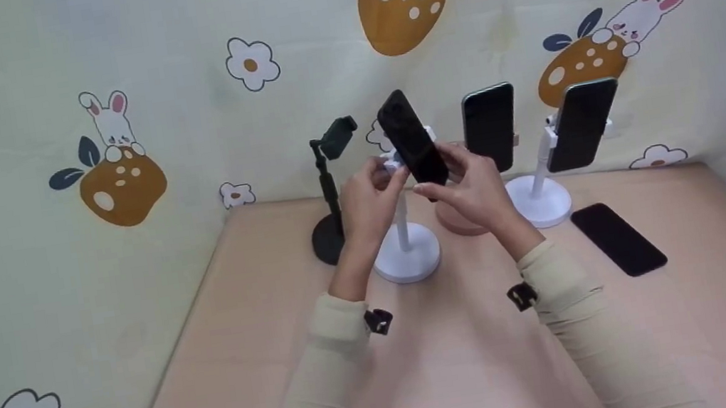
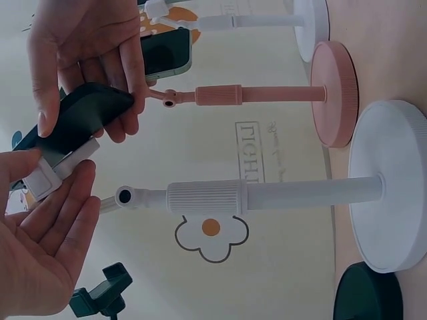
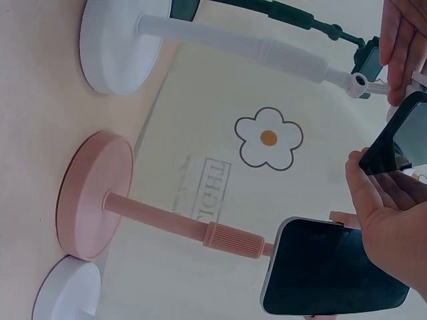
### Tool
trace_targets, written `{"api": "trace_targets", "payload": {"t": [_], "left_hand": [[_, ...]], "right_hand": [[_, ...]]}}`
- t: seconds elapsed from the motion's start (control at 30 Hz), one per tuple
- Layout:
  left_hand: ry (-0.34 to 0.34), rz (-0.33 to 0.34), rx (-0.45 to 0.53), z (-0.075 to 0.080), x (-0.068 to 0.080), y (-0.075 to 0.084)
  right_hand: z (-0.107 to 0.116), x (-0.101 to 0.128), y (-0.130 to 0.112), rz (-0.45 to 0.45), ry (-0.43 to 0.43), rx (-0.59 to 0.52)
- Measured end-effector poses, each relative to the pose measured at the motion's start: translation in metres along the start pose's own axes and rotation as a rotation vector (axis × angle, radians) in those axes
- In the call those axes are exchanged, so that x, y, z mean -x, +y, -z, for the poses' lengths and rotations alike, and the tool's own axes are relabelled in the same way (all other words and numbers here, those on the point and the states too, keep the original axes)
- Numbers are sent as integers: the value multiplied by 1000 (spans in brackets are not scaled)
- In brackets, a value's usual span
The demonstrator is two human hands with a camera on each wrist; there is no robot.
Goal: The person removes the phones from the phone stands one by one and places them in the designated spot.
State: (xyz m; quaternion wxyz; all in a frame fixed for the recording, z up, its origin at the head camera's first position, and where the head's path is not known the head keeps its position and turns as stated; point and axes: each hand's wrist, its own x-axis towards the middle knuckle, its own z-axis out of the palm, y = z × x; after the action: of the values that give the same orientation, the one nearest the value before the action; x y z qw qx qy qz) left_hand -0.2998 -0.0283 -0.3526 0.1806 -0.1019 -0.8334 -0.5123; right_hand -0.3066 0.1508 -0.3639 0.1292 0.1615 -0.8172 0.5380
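A black smartphone [image 1: 412,139] tilts over the white phone stand [image 1: 407,255]. My left hand [image 1: 366,203] grips the white clamp [image 2: 50,177] at the top of that stand, thumb on the front and fingers underneath. On the other side, my right hand [image 1: 476,187] holds the phone near its lower end. Its thumb lies along the phone's edge, with the fingers behind. In the left wrist view, the phone's side lies against the clamp. Part of the clamp is hidden behind the phone in the head view.
A black phone stand [image 1: 331,194] with a bare holder is at the left. Behind my right hand a pink stand [image 3: 97,193] bears a phone [image 1: 492,127]. Farther right, another white stand [image 1: 541,200] bears a phone [image 1: 583,124]. One black phone [image 1: 619,239] lies flat on the table.
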Motion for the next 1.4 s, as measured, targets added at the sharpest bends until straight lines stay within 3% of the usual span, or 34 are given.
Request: {"api": "trace_targets", "payload": {"t": [0.63,0.97,1.23,1.4], "left_hand": [[33,-27,5,-3,-3,-3],[21,-2,3,-2,-3,-1],[-1,7,-94,-4,1,2],[7,-5,-104,-4,2,3]], "right_hand": [[1,1,-1,-6,-3,-32],[2,5,-2,-23,-16,-22],[3,6,-2,-28,-21,-22],[5,8,0,-31,-23,-32]]}}
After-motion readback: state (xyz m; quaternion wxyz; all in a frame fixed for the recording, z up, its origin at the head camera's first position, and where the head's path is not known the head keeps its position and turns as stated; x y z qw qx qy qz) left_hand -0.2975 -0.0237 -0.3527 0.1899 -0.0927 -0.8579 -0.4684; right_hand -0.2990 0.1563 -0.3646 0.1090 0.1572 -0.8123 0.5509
